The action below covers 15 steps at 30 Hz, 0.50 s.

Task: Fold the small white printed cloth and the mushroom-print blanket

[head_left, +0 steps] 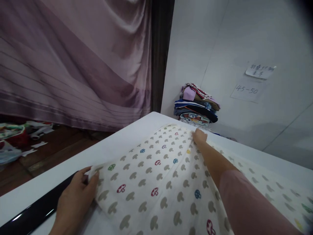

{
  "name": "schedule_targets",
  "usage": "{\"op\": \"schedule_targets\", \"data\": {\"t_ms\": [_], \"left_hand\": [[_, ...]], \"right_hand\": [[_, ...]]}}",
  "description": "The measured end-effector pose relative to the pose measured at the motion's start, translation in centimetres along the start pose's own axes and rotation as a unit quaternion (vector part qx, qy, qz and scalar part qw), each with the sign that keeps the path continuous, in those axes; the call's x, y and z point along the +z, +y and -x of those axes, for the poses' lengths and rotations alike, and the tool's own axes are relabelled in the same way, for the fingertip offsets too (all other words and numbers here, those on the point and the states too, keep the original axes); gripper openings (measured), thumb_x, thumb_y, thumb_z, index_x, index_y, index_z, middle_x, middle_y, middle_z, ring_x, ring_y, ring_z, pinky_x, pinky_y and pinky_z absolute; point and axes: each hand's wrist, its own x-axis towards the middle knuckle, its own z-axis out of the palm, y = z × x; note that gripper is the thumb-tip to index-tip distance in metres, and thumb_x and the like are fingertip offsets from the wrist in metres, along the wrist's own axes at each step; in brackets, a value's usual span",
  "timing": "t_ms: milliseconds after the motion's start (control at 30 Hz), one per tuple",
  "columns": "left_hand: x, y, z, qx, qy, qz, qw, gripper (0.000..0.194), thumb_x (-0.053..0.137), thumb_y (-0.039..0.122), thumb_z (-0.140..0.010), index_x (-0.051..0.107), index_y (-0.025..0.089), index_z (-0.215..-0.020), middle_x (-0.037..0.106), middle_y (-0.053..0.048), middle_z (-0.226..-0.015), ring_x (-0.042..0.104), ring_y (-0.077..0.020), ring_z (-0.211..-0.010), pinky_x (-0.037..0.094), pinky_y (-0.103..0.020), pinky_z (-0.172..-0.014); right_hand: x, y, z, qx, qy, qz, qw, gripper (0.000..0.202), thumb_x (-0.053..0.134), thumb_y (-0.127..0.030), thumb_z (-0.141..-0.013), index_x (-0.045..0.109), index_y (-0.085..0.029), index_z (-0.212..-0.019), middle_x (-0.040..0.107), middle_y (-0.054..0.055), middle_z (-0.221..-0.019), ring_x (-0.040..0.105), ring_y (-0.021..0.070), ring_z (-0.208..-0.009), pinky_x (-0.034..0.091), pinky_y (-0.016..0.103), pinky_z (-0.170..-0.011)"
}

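Observation:
A white cloth printed with grey, red, blue and green mushrooms is spread over the white table. My left hand pinches its near left corner between thumb and fingers. Farther off, my right hand is closed on the cloth's far right edge, with the arm stretched across the fabric. Folds run through the cloth between the two hands. More of the same mushroom print lies under and beyond my right arm, out to the right side of the table.
A glossy black strip lies on the table by my left hand. Folded clothes are stacked at the far corner against the white wall. A pink curtain hangs behind. On the floor at left stand a red container and a plastic bag.

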Motion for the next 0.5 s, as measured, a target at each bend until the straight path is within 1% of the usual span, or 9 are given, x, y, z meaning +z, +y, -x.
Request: {"op": "schedule_targets", "data": {"t_ms": [67, 167, 233, 267, 333, 400, 433, 500], "left_hand": [[0.0, 0.0, 0.0, -0.001, 0.001, 0.003, 1.000, 0.048, 0.040, 0.056, -0.079, 0.049, 0.028, -0.117, 0.061, -0.005, -0.099, 0.060, -0.0231, -0.087, 0.044, -0.031, -0.074], [-0.1, 0.1, 0.0, 0.000, -0.004, -0.003, 1.000, 0.049, 0.041, 0.057, -0.078, 0.049, 0.027, -0.117, 0.061, -0.006, -0.099, 0.060, -0.0234, -0.086, 0.044, -0.031, -0.074], [-0.2, 0.2, 0.0, 0.002, -0.010, -0.007, 1.000, 0.049, 0.041, 0.055, -0.078, 0.049, 0.027, -0.117, 0.062, -0.005, -0.097, 0.061, -0.0232, -0.084, 0.045, -0.031, -0.072], [-0.3, 0.3, 0.1, 0.004, -0.011, -0.010, 1.000, 0.049, 0.041, 0.054, -0.079, 0.049, 0.026, -0.118, 0.062, -0.005, -0.095, 0.061, -0.0231, -0.082, 0.045, -0.031, -0.072], [-0.4, 0.6, 0.3, 0.012, -0.010, -0.014, 1.000, 0.048, 0.039, 0.053, -0.080, 0.048, 0.025, -0.118, 0.063, -0.006, -0.093, 0.061, -0.0236, -0.081, 0.045, -0.032, -0.072], [-0.6, 0.8, 0.6, 0.017, -0.006, -0.016, 1.000, 0.049, 0.038, 0.053, -0.081, 0.048, 0.024, -0.119, 0.063, -0.007, -0.094, 0.061, -0.0248, -0.083, 0.045, -0.033, -0.073], [-0.6, 0.9, 0.6, 0.019, -0.006, -0.015, 1.000, 0.050, 0.038, 0.054, -0.081, 0.048, 0.023, -0.119, 0.062, -0.007, -0.096, 0.061, -0.0254, -0.084, 0.045, -0.034, -0.073], [-0.6, 0.9, 0.6, 0.015, -0.008, -0.011, 1.000, 0.050, 0.039, 0.054, -0.081, 0.048, 0.023, -0.119, 0.062, -0.008, -0.098, 0.061, -0.0262, -0.086, 0.045, -0.035, -0.074]], "right_hand": [[0.3, 0.2, 0.3, -0.004, -0.002, 0.009, 1.000, 0.033, 0.042, -0.034, -0.089, 0.054, -0.013, -0.111, 0.059, 0.017, -0.112, 0.052, 0.0290, -0.107, 0.035, 0.042, -0.087], [0.5, 0.6, 1.3, -0.030, 0.006, 0.014, 0.999, 0.036, 0.041, -0.035, -0.089, 0.052, -0.015, -0.117, 0.056, 0.015, -0.119, 0.047, 0.0280, -0.112, 0.033, 0.042, -0.091], [0.4, 0.8, 2.3, -0.064, 0.018, 0.004, 0.998, 0.039, 0.037, -0.036, -0.090, 0.049, -0.017, -0.123, 0.050, 0.014, -0.129, 0.041, 0.0258, -0.120, 0.029, 0.041, -0.097], [0.4, 0.8, 2.9, -0.092, 0.016, -0.004, 0.996, 0.041, 0.035, -0.037, -0.091, 0.047, -0.018, -0.125, 0.046, 0.013, -0.134, 0.036, 0.0246, -0.125, 0.027, 0.040, -0.099], [0.5, 0.8, 3.8, -0.166, -0.023, -0.022, 0.986, 0.046, 0.032, -0.040, -0.092, 0.043, -0.019, -0.130, 0.037, 0.010, -0.143, 0.028, 0.0227, -0.132, 0.023, 0.039, -0.103], [0.5, 0.6, 4.3, -0.225, -0.091, -0.030, 0.970, 0.051, 0.031, -0.046, -0.091, 0.039, -0.020, -0.135, 0.029, 0.009, -0.147, 0.022, 0.0223, -0.135, 0.020, 0.040, -0.105], [0.6, 0.4, 4.4, -0.240, -0.122, -0.031, 0.963, 0.054, 0.030, -0.049, -0.091, 0.037, -0.020, -0.136, 0.027, 0.008, -0.148, 0.020, 0.0224, -0.136, 0.019, 0.041, -0.106], [0.5, 0.0, 4.1, -0.231, -0.158, -0.029, 0.959, 0.056, 0.027, -0.051, -0.091, 0.034, -0.021, -0.138, 0.023, 0.007, -0.150, 0.018, 0.0223, -0.137, 0.017, 0.044, -0.107]]}}
